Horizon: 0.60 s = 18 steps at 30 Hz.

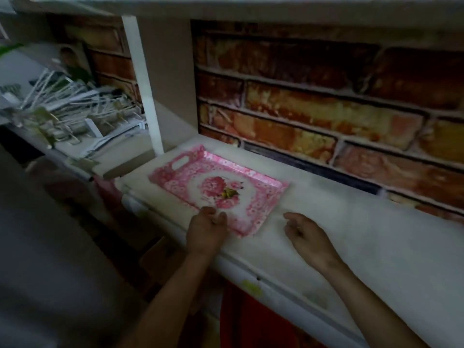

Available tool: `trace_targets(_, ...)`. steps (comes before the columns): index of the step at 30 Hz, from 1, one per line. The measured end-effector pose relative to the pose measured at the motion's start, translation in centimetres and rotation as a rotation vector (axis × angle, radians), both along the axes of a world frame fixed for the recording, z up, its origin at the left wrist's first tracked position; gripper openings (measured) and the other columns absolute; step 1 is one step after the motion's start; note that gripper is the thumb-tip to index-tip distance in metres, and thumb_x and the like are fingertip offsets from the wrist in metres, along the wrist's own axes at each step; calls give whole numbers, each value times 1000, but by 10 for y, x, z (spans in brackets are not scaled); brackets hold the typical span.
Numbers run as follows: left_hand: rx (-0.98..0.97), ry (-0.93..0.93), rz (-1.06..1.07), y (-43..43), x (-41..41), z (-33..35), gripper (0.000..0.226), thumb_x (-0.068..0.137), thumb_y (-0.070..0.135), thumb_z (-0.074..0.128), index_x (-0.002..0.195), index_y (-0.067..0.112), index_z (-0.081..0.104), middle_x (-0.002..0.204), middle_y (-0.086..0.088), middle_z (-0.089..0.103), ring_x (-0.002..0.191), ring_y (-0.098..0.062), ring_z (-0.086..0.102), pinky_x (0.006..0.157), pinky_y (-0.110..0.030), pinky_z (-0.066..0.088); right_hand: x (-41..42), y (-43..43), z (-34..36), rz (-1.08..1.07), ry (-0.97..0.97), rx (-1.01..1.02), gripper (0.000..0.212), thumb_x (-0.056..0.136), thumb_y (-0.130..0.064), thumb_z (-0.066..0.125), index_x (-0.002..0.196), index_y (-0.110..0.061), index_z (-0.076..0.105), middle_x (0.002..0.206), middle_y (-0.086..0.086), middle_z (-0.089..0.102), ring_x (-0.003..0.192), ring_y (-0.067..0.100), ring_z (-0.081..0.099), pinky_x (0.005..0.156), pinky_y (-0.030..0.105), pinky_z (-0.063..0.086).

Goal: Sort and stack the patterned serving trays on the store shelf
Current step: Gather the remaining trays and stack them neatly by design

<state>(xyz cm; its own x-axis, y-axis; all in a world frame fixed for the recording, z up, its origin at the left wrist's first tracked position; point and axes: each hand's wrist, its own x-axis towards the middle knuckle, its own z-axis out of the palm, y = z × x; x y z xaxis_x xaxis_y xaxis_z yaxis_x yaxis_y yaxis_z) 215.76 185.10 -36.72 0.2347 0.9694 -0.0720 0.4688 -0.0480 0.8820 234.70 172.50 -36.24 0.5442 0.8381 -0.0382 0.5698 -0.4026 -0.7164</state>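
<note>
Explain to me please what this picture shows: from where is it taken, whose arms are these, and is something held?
There is one picture, taken by a camera worn on a person's head, looking down at their own bare arms. No machine is involved. On the white shelf lies one pink flowered tray, in front of a brick-pattern wall. The left hand rests at the tray's near edge; whether it grips is unclear. The right hand is open over the bare shelf, holding nothing. At far left a blurred pile of white sticks lies on another shelf.
</note>
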Motion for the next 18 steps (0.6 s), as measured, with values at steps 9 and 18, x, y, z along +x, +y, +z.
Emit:
trace_targets(9,252,256,108,33,14,-43,26,76,48,57,90,27,63,100,-5,70,96,-30,64,85,-34,51,4,28,-36,-113,-144,206,34,93,-32,56,127,-30,59,104,-11,62,92,9,58,79,20,38)
trace_targets(18,338,224,100,29,11,-51,29,78,47,55,99,27,56,102,-7,65,95,-31,61,86,-38,50,10,24,-41,-126,-53,320,30,93,-26,56,123,-26,59,106,-10,62,96,10,58,84,26,42)
